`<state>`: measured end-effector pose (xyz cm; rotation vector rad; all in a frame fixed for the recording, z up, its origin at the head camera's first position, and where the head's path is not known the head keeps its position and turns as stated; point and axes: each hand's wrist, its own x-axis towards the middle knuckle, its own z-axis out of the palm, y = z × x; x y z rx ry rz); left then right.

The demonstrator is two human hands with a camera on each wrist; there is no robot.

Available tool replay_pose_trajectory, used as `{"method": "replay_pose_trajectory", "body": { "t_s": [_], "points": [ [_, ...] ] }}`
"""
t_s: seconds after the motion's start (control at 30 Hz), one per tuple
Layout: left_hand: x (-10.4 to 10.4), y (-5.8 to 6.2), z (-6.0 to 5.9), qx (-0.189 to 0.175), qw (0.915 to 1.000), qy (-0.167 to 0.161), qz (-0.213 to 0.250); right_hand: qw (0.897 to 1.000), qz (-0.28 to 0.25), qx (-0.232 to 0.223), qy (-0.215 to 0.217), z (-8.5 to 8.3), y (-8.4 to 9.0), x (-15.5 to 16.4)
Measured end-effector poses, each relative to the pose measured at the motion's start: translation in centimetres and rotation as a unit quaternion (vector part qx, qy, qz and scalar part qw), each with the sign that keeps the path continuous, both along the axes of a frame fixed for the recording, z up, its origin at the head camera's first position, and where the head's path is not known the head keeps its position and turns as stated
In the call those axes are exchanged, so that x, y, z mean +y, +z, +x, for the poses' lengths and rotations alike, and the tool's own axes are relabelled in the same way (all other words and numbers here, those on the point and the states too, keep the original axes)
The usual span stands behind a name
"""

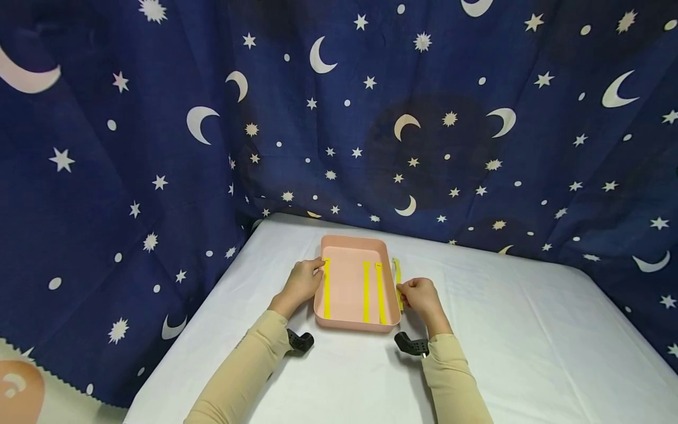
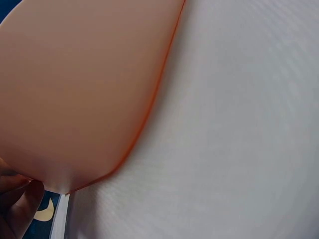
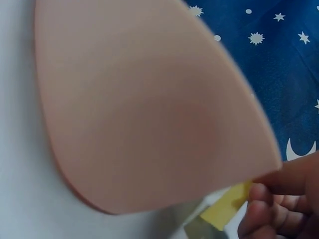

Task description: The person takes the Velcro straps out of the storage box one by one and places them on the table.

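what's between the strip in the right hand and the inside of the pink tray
Only the tray's right wall. The right hand pinches the yellow strip just outside it; three strips already lie inside, with free floor between them.

Count: one pink tray (image 1: 354, 242), four yellow strips total — three lying inside the tray (image 1: 326, 288) (image 1: 365, 291) (image 1: 380, 292), one outside (image 1: 397, 272) along its right wall — plus two hands, left (image 1: 303, 281) and right (image 1: 421, 294), on one white table (image 1: 503, 330).
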<state>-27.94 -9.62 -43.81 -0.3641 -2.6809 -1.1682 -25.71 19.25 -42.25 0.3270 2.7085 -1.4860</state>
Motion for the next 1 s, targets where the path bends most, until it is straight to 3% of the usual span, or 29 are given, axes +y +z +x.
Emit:
{"method": "replay_pose_trajectory", "body": {
  "t_s": [0.5,0.63,1.0],
  "points": [
    [0.1,0.1,-0.2,0.009,0.9999,0.002,0.003,1.000,0.016,-0.019,0.010,-0.3,-0.7,0.3],
    [0.1,0.1,-0.1,0.018,0.9998,0.001,0.003,1.000,-0.003,-0.025,0.009,-0.3,-0.9,0.2],
    [0.1,0.3,0.2,0.007,1.0000,0.002,0.004,0.999,-0.003,-0.032,0.002,0.2,-1.1,-0.1]
  ]
}}
